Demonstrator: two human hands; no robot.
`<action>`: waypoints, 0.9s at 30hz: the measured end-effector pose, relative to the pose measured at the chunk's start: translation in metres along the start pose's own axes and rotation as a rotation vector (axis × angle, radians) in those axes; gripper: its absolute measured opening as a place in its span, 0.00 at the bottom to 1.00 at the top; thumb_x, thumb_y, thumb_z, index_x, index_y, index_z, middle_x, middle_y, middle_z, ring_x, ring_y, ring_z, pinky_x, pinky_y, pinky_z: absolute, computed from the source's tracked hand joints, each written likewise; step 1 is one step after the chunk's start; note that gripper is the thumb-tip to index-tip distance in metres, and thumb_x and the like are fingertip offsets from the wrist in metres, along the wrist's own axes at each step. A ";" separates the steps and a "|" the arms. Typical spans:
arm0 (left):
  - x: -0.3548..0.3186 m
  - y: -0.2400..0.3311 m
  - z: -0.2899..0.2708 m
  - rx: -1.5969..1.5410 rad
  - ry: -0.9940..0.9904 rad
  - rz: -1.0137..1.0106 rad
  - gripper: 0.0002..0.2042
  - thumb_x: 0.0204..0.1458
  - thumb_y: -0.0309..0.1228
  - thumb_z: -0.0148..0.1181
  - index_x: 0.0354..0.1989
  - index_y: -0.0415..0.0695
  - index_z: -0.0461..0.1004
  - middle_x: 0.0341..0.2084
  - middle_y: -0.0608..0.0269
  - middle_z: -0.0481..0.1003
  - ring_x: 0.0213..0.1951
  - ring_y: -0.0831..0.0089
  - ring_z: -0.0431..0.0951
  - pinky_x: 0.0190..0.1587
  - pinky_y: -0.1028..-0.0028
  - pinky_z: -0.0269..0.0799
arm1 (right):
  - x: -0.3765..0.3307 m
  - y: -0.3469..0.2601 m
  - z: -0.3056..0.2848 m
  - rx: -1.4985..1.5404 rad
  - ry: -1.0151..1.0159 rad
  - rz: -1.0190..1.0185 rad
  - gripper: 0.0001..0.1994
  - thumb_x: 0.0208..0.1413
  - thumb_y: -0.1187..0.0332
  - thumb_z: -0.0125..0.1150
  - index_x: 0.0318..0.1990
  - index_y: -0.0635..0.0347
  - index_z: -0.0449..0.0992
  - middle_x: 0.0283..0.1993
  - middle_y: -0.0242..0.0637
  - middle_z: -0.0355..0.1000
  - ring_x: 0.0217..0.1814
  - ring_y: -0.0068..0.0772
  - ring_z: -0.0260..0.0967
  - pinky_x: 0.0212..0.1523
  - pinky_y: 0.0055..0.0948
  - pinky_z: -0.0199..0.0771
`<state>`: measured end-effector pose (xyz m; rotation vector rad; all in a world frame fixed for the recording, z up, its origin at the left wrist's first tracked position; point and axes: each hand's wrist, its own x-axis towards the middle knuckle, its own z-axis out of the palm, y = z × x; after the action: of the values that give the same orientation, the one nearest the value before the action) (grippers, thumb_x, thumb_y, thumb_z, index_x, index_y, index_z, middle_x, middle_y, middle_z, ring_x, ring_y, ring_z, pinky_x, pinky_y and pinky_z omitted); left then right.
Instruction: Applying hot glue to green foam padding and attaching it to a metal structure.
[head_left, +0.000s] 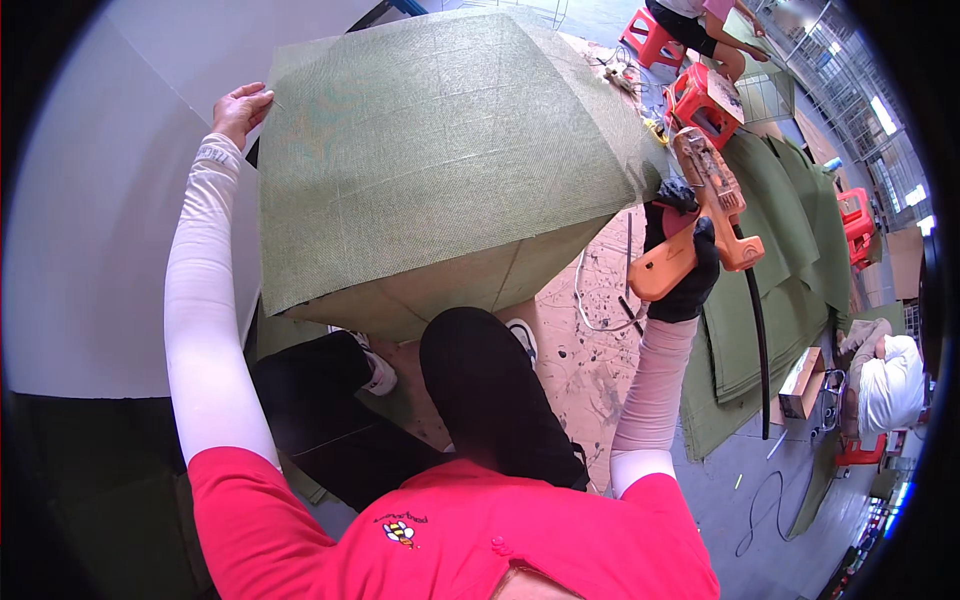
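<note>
A big box-shaped frame covered in green woven fabric (440,150) stands in front of me, its brown board side (480,280) facing my knees. My left hand (238,108) pinches the fabric at the far left top corner. My right hand (682,262), in a black glove, grips an orange hot-glue gun (710,205) beside the frame's right edge, nozzle pointing up and away. A black cable (758,340) hangs from the gun.
Stacked green fabric sheets (780,260) lie on the floor to the right. Red plastic stools (705,100) stand beyond. Another person sits at top right (705,25), and one in a white head cover (890,380) crouches at right. A white panel (90,220) stands left.
</note>
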<state>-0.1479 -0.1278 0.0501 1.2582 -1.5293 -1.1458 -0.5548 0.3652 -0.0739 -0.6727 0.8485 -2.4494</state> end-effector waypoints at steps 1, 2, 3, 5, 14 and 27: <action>-0.002 -0.002 0.001 0.022 0.007 -0.003 0.19 0.52 0.23 0.67 0.53 0.40 0.75 0.39 0.63 0.81 0.40 0.77 0.82 0.46 0.77 0.79 | 0.000 0.000 -0.001 0.002 0.000 0.013 0.28 0.61 0.68 0.54 0.67 0.62 0.57 0.63 0.47 0.65 0.66 0.47 0.65 0.70 0.53 0.64; -0.004 -0.002 0.002 0.030 0.014 -0.009 0.18 0.52 0.23 0.67 0.53 0.40 0.75 0.39 0.62 0.81 0.40 0.77 0.82 0.46 0.77 0.79 | 0.000 0.001 -0.001 -0.026 0.011 0.018 0.28 0.61 0.68 0.54 0.67 0.63 0.57 0.62 0.47 0.65 0.66 0.47 0.65 0.70 0.53 0.64; -0.007 -0.001 0.003 0.033 0.030 -0.002 0.19 0.53 0.22 0.66 0.54 0.40 0.74 0.39 0.62 0.81 0.41 0.74 0.82 0.45 0.76 0.79 | 0.000 0.000 -0.001 -0.027 0.027 0.025 0.28 0.61 0.68 0.54 0.67 0.63 0.57 0.62 0.48 0.65 0.65 0.48 0.65 0.70 0.53 0.64; -0.016 0.008 0.005 0.163 0.096 0.049 0.18 0.53 0.23 0.66 0.54 0.39 0.75 0.40 0.61 0.81 0.40 0.73 0.83 0.45 0.76 0.78 | 0.001 -0.002 0.001 -0.005 0.064 0.046 0.27 0.61 0.68 0.54 0.67 0.64 0.57 0.62 0.49 0.65 0.65 0.48 0.65 0.70 0.52 0.63; -0.186 0.047 0.013 0.407 -0.095 0.636 0.10 0.54 0.31 0.68 0.40 0.38 0.83 0.35 0.63 0.81 0.36 0.80 0.79 0.42 0.80 0.75 | 0.005 -0.005 0.009 0.342 -0.132 0.097 0.26 0.64 0.67 0.53 0.67 0.67 0.57 0.64 0.52 0.63 0.69 0.51 0.60 0.72 0.56 0.59; -0.005 0.038 0.014 0.638 -0.075 0.012 0.38 0.46 0.64 0.65 0.55 0.42 0.76 0.42 0.59 0.78 0.48 0.66 0.76 0.47 0.65 0.71 | 0.003 -0.002 -0.002 0.119 0.029 0.087 0.25 0.69 0.62 0.45 0.68 0.68 0.58 0.66 0.46 0.64 0.66 0.43 0.64 0.70 0.42 0.62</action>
<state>-0.1695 -0.1177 0.0837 1.6198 -2.0468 -0.7150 -0.5587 0.3660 -0.0737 -0.5472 0.7202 -2.4144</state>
